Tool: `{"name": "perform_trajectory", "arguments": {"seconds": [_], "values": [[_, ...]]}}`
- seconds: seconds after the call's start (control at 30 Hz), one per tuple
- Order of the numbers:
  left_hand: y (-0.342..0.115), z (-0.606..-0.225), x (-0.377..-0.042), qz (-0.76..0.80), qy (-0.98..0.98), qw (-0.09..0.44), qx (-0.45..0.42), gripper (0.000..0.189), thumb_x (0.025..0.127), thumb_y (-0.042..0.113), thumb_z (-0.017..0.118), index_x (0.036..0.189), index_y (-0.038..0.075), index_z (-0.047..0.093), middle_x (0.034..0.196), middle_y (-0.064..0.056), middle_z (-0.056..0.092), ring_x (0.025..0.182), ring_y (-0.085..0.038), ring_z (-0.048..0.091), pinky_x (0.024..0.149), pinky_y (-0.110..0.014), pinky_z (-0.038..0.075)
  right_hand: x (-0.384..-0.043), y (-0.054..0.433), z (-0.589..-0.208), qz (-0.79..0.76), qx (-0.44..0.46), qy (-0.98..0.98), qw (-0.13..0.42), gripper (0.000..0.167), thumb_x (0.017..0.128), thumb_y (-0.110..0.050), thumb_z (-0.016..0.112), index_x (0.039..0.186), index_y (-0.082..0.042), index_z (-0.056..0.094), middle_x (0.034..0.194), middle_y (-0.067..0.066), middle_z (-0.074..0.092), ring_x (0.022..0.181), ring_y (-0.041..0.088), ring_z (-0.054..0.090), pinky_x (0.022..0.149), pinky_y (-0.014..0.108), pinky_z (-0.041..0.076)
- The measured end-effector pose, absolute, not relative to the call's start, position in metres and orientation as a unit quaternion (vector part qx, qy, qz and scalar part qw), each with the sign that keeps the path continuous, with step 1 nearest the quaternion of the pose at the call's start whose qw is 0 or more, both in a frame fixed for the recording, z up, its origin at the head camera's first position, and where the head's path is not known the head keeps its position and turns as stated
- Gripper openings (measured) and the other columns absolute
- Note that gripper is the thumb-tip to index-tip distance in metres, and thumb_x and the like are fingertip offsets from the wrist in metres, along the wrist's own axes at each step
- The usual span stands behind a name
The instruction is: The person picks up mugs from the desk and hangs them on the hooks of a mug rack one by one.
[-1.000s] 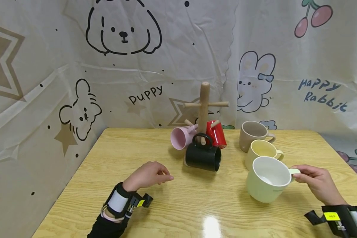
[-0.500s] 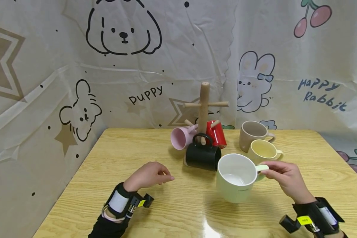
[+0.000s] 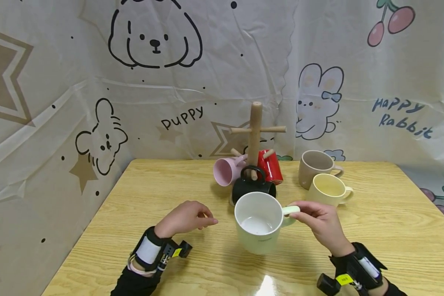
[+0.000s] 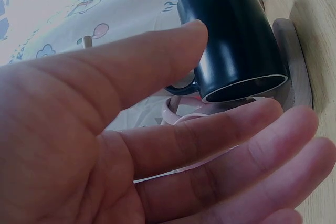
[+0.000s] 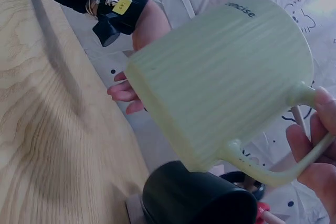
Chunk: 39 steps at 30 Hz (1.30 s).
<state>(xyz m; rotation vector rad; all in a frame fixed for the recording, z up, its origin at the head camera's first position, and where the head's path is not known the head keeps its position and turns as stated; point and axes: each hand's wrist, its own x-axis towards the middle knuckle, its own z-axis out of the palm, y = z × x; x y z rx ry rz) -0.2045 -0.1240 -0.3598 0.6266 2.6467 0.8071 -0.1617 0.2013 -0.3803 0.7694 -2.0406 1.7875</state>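
Note:
My right hand [image 3: 320, 224] pinches the handle of a pale green mug [image 3: 259, 242], held upright above the table in front of the mug tree. In the right wrist view the green mug [image 5: 226, 77] shows its ribbed side and its base raised off the wood. My left hand [image 3: 186, 218] is held just left of the mug with relaxed fingers and nothing in them; in the left wrist view its thumb and fingers are spread apart. Behind the green mug, a black mug [image 3: 249, 187] hangs by its handle on a low peg of the wooden mug tree [image 3: 255, 119].
A pink mug [image 3: 225, 172] and a red mug [image 3: 271, 166] are on the tree's other low pegs; its upper pegs [image 3: 274, 129] are bare. At the right stand a taupe mug [image 3: 312, 166] and a yellow mug [image 3: 326, 191]. A printed cloth [image 3: 192, 82] hangs behind the table [image 3: 163, 172].
My right hand has carried the green mug leftward, from in front of the yellow mug to in front of the black one. The left hand has stayed nearly still.

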Motion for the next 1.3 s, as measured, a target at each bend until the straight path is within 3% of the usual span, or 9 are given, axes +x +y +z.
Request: {"name": "perform_trajectory", "arguments": {"seconds": [0.3, 0.63, 0.77, 0.93, 1.03, 1.17, 1.3], "values": [[-0.121, -0.360, -0.203, 0.280, 0.922, 0.156, 0.215, 0.028, 0.085, 0.035, 0.064, 0.088, 0.008, 0.070, 0.073, 0.000, 0.064, 0.063, -0.011, 0.057, 0.055, -0.025, 0.043, -0.166, 0.187, -0.390, 0.623, 0.255, -0.722, 0.159, 0.018, 0.081, 0.010, 0.060, 0.096, 0.004, 0.067, 0.090, -0.015, 0.068, 0.075, -0.001, 0.063, 0.067, 0.016, 0.052], [-0.122, -0.359, -0.204, 0.277, 0.924, 0.160, 0.211, 0.028, 0.085, 0.036, 0.064, 0.089, 0.008, 0.070, 0.073, -0.002, 0.065, 0.063, -0.011, 0.056, 0.055, -0.025, 0.043, -0.165, 0.186, -0.389, 0.593, 0.235, -0.753, 0.160, 0.014, 0.082, 0.007, 0.060, 0.095, 0.008, 0.065, 0.083, -0.017, 0.067, 0.073, -0.001, 0.063, 0.063, 0.017, 0.051], [-0.121, -0.360, -0.204, 0.278, 0.922, 0.160, 0.217, 0.028, 0.085, 0.035, 0.063, 0.089, 0.008, 0.069, 0.074, -0.003, 0.065, 0.063, -0.012, 0.057, 0.055, -0.026, 0.043, -0.162, 0.186, -0.383, 0.582, 0.187, -0.785, 0.104, 0.016, 0.085, -0.002, 0.061, 0.097, 0.009, 0.065, 0.075, -0.015, 0.066, 0.067, 0.002, 0.060, 0.057, 0.020, 0.047], [-0.120, -0.362, -0.204, 0.277, 0.920, 0.157, 0.227, 0.028, 0.089, 0.032, 0.059, 0.088, 0.006, 0.069, 0.073, -0.003, 0.066, 0.064, -0.015, 0.059, 0.056, -0.026, 0.043, -0.162, 0.186, -0.380, 0.655, 0.088, -0.749, -0.047, 0.027, 0.089, -0.013, 0.060, 0.103, 0.010, 0.062, 0.071, -0.008, 0.066, 0.068, 0.004, 0.061, 0.060, 0.020, 0.052], [-0.120, -0.363, -0.205, 0.275, 0.920, 0.153, 0.235, 0.031, 0.091, 0.031, 0.055, 0.089, 0.004, 0.069, 0.073, -0.004, 0.066, 0.065, -0.016, 0.060, 0.057, -0.027, 0.045, -0.163, 0.186, -0.379, 0.697, 0.055, -0.707, -0.104, 0.023, 0.090, -0.013, 0.058, 0.102, 0.007, 0.062, 0.072, -0.005, 0.066, 0.069, 0.003, 0.062, 0.062, 0.019, 0.053], [-0.118, -0.364, -0.207, 0.300, 0.920, 0.139, 0.213, 0.036, 0.095, 0.034, 0.048, 0.094, 0.004, 0.068, 0.078, -0.005, 0.067, 0.069, -0.014, 0.061, 0.063, -0.028, 0.048, -0.161, 0.186, -0.378, 0.715, 0.045, -0.687, -0.121, 0.020, 0.090, -0.012, 0.058, 0.101, 0.004, 0.063, 0.074, -0.004, 0.066, 0.069, 0.003, 0.063, 0.063, 0.018, 0.053], [-0.113, -0.364, -0.206, 0.399, 0.892, 0.136, 0.162, 0.044, 0.096, 0.041, 0.042, 0.107, 0.004, 0.064, 0.091, -0.008, 0.067, 0.083, -0.019, 0.065, 0.072, -0.031, 0.051, -0.159, 0.185, -0.377, 0.717, 0.041, -0.687, -0.115, 0.022, 0.090, -0.013, 0.059, 0.102, 0.005, 0.063, 0.075, -0.003, 0.066, 0.070, 0.003, 0.063, 0.065, 0.019, 0.053]]}}
